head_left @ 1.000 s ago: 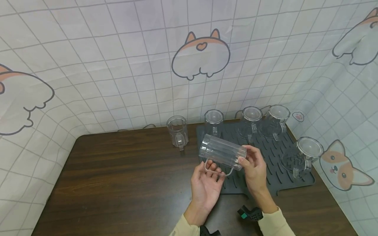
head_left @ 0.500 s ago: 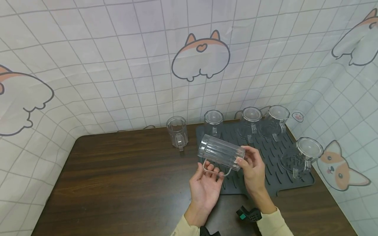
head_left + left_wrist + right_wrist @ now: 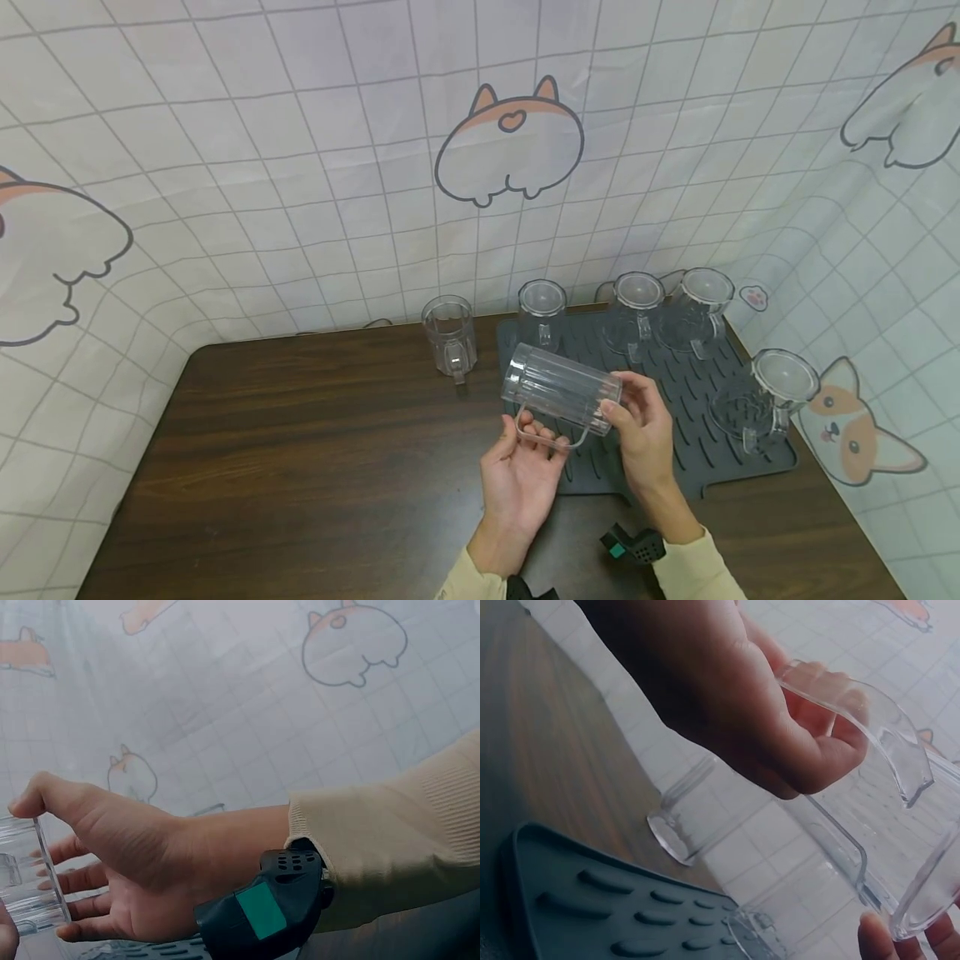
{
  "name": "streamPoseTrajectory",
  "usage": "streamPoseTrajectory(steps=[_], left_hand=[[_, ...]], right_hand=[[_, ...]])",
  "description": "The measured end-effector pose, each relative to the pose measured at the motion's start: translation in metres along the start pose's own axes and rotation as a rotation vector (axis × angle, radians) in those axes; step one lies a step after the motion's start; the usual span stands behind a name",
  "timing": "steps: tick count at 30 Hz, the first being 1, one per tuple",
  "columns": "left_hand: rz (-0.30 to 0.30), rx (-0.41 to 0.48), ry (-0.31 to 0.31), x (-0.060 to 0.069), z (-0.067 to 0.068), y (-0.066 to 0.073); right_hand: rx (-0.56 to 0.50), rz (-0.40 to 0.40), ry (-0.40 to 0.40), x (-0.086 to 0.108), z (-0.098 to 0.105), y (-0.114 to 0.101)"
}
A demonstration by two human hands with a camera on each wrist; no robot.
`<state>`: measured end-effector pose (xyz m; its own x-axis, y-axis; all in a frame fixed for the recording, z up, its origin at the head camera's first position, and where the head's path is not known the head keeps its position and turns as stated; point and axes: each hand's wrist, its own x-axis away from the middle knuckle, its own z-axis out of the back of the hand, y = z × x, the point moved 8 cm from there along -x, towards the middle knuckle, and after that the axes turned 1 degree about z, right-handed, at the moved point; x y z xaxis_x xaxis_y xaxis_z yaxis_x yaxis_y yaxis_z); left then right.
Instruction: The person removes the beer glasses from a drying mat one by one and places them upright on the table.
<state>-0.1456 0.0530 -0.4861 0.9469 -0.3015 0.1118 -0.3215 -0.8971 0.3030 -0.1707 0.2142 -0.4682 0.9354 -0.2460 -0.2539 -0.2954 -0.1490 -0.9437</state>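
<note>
A clear glass mug [image 3: 558, 387] lies tilted on its side in the air, over the left part of the grey mat. My left hand [image 3: 521, 487], palm up, has its fingers curled round the mug's handle. At the mug's right end, my right hand [image 3: 648, 437] grips it between thumb and fingers. The left wrist view shows my right hand [image 3: 142, 862] with thumb and fingers on the end of the mug [image 3: 16, 900]. In the right wrist view my left hand [image 3: 780, 735] hooks the handle of the mug [image 3: 900, 817], with right fingertips [image 3: 874, 937] near its end.
Four glass mugs stand upside down on the grey mat [image 3: 682, 400], one [image 3: 783, 383] near its right edge. Another mug [image 3: 450, 333] stands left of the mat on the brown table [image 3: 300, 467]. A printed cloth wall [image 3: 337, 208] borders the table.
Both hands and the held mug have shifted very slightly left; the grips look the same.
</note>
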Motion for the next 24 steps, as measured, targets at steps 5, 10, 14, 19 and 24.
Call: streamPoseTrajectory(steps=[5, 10, 14, 19, 24], left_hand=[[0.007, 0.030, -0.022, 0.002, -0.002, 0.001], [0.005, 0.070, -0.013, 0.003, -0.002, 0.003], [-0.006, 0.083, -0.025, 0.003, -0.003, 0.006], [-0.021, 0.088, -0.040, 0.003, -0.003, 0.009], [-0.027, 0.106, -0.028, 0.004, -0.003, 0.011]], right_hand=[[0.059, -0.021, -0.047, -0.002, -0.003, 0.000], [0.113, -0.038, -0.115, -0.003, -0.005, 0.001], [0.125, -0.057, -0.115, -0.004, -0.002, 0.001], [0.086, -0.053, -0.094, -0.008, 0.004, -0.003], [0.108, -0.054, -0.088, -0.012, 0.009, -0.011]])
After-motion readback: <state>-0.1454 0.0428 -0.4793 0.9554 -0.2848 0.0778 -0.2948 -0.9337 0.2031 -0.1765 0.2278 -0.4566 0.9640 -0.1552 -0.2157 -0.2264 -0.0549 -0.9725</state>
